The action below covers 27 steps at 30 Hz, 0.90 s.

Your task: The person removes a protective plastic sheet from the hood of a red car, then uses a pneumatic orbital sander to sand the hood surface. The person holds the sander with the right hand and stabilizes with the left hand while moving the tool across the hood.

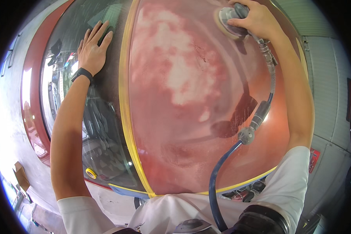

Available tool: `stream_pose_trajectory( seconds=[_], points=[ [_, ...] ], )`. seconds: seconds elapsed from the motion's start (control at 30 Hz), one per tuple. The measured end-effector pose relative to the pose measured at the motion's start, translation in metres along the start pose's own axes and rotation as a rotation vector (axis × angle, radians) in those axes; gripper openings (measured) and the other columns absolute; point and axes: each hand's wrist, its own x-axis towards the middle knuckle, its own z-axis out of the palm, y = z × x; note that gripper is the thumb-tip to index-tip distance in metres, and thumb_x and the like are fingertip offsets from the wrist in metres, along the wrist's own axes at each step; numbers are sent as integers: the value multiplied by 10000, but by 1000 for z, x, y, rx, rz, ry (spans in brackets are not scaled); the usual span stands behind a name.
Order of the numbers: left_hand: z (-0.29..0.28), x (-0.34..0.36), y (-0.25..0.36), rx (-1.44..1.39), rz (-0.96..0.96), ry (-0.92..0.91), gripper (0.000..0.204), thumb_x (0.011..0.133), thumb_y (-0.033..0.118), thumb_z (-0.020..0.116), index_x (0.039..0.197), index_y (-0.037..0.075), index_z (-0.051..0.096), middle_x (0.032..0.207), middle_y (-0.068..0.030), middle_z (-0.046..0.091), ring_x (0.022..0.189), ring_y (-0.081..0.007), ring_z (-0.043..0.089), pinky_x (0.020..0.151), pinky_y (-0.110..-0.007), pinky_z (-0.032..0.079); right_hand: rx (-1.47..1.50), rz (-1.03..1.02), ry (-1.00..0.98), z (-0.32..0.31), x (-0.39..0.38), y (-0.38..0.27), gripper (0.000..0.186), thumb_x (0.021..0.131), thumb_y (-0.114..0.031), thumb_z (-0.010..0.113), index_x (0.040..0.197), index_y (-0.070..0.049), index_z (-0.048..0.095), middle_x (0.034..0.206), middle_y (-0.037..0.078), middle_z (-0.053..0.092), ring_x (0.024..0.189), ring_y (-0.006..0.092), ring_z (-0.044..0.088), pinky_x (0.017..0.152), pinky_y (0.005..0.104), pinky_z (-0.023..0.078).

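My right hand [261,19] is wrapped round a round air sander [225,21], whose pad rests at the far right of a red car panel [199,156]. Whitish, dusty sanded patches [183,74] spread over the panel's far and middle parts. A dark blue air hose [214,175] runs from the sander through grey couplings [257,117] and down past my body. To the left, my left hand [93,54] lies with fingers spread on the dark car glass [105,117], holding nothing. Yellow masking tape [126,97] borders the panel on its left side and near edge.
A yellow tape roll [91,173] lies on the glass's near left part. Red bodywork [29,105] edges the glass at the far left. A cardboard box [21,175] stands beyond it. Pale ribbed wall panels [327,78] rise on the right. The hose hangs across the panel's near side.
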Motion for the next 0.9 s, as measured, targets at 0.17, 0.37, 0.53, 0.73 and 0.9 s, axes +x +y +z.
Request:
stream_pose_trajectory(
  seconds=[0.17,0.37,0.53,0.73,0.9],
  points=[
    [1,1,2,2,-2,4,647,1157,674,441,1741,399,485,1851,33,404,1738,-301,286,1409,-524,193,84,-25,-58,13,-44,-7,585,811,-290,927,1344,-116,761,1100,172,802,1021,349,771,982,430,602],
    [3,3,-1,-8,11,-2,638,1157,672,441,1736,410,490,1852,34,401,1736,-313,290,1408,-559,185,20,-135,-47,20,-74,-20,603,815,-347,916,1367,-149,776,1188,197,805,1079,406,780,969,491,624],
    [2,2,-1,-3,6,6,646,1154,671,443,1744,411,477,1855,35,394,1737,-313,287,1414,-549,179,-35,25,7,6,-13,29,597,835,-341,928,1374,-152,758,1162,164,821,1050,337,787,978,438,610],
    [1,0,0,5,0,-4,631,1166,638,438,1748,396,476,1851,26,404,1736,-324,288,1415,-524,189,111,2,-81,10,-52,-3,597,801,-321,929,1346,-133,773,1102,168,797,1038,335,774,961,438,597],
    [3,2,-6,11,29,6,637,1157,656,448,1742,407,481,1849,32,405,1736,-315,288,1413,-536,189,65,-296,-142,19,-122,-63,563,853,-337,907,1379,-187,777,1117,181,754,999,410,760,942,503,611]
  ],
)
